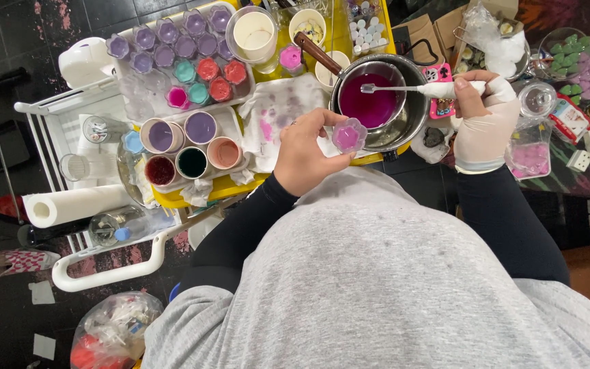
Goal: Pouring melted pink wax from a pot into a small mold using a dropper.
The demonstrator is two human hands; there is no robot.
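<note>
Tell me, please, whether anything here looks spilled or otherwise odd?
The white cloth beside the metal pot is blotched with pink and purple stains. The right hand, holding the spoon, is wrapped in bandage.

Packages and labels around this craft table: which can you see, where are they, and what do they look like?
Clear plastic bag: far right, crumpled, whitish contents.
Brown cardboard box: behind the pot, open.
Small red and white packet: right edge, flat.
Paper towel roll: left, white, lying down.
</note>
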